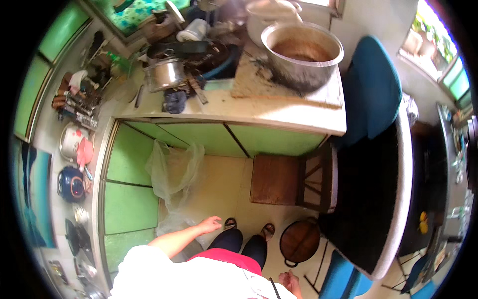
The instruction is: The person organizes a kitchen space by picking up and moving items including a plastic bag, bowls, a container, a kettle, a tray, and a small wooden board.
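My left hand hangs beside my legs, its fingers apart and nothing in it, near a clear plastic bag that hangs against the green cabinet doors. Low in the view, my right hand has its fingers curled; whether it holds anything is not clear. Just ahead of it a dark two-handled pan rests on the floor. A large aluminum pot, sooty outside and brown inside, stands on a board at the counter's right end.
A wooden chair stands below the counter. Blue chairs adjoin the dark table at right. Beside the sink sit a steel pot and a dark cloth. Rice cookers line the left counter.
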Action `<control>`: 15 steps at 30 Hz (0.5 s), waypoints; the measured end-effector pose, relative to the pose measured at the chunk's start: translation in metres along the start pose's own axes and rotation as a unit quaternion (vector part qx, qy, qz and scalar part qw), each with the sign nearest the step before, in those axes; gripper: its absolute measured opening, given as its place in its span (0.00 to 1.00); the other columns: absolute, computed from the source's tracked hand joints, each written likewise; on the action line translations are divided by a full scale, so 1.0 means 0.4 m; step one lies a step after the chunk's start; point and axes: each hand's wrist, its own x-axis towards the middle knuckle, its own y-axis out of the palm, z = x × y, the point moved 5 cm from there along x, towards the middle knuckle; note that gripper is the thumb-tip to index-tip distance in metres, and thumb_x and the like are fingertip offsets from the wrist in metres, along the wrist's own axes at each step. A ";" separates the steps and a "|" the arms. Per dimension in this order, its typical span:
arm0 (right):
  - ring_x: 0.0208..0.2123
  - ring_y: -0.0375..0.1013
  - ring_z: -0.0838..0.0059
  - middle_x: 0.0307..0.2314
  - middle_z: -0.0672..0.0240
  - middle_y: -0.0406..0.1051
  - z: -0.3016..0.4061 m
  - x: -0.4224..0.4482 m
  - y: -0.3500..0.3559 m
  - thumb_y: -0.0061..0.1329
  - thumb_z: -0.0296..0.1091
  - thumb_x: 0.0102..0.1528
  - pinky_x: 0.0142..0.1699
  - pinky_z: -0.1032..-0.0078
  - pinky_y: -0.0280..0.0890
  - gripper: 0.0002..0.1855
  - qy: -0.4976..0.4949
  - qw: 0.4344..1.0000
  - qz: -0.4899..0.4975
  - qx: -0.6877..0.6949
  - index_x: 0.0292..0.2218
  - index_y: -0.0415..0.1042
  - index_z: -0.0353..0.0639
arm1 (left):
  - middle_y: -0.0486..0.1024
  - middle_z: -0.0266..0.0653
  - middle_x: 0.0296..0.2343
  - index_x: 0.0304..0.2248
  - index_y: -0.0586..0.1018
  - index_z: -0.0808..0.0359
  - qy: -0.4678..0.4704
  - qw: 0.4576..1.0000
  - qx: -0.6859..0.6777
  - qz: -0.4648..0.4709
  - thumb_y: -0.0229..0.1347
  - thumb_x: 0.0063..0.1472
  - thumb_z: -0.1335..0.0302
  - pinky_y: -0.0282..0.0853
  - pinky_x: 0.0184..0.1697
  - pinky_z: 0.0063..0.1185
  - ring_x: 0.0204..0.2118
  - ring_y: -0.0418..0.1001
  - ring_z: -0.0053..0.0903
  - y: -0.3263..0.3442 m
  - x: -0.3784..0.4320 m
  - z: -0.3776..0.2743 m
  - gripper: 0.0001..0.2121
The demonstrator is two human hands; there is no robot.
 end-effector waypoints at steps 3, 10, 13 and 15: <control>0.28 0.72 0.58 0.34 0.49 0.66 0.085 -0.098 0.036 0.42 0.27 0.53 0.36 0.62 0.70 0.28 -0.067 0.986 0.002 -0.153 0.53 0.47 0.40 | 0.73 0.41 0.34 0.47 0.66 0.64 0.020 0.999 -0.035 -0.027 0.52 0.52 0.69 0.66 0.38 0.22 0.35 0.71 0.24 -0.075 -0.034 -0.026 0.21; 0.32 0.71 0.65 0.35 0.58 0.67 0.376 -0.440 0.450 0.48 0.23 0.48 0.36 0.64 0.69 0.38 -0.212 0.919 0.080 -0.324 0.56 0.43 0.44 | 0.73 0.43 0.34 0.45 0.68 0.66 0.045 0.981 -0.093 -0.166 0.53 0.51 0.71 0.66 0.38 0.22 0.36 0.71 0.27 -0.279 -0.218 0.096 0.20; 0.31 0.71 0.68 0.36 0.60 0.67 0.470 -0.577 0.722 0.47 0.27 0.49 0.35 0.71 0.68 0.31 -0.279 0.867 0.104 -0.400 0.53 0.51 0.38 | 0.73 0.44 0.34 0.44 0.68 0.68 -0.005 0.965 -0.130 -0.228 0.53 0.51 0.72 0.67 0.38 0.22 0.35 0.71 0.27 -0.336 -0.305 0.249 0.20; 0.34 0.70 0.67 0.36 0.60 0.68 0.512 -0.641 0.888 0.47 0.30 0.49 0.37 0.70 0.67 0.29 -0.336 0.824 0.099 -0.445 0.51 0.54 0.36 | 0.73 0.44 0.33 0.44 0.68 0.68 -0.041 0.954 -0.167 -0.244 0.53 0.51 0.72 0.67 0.37 0.23 0.35 0.71 0.28 -0.357 -0.337 0.337 0.20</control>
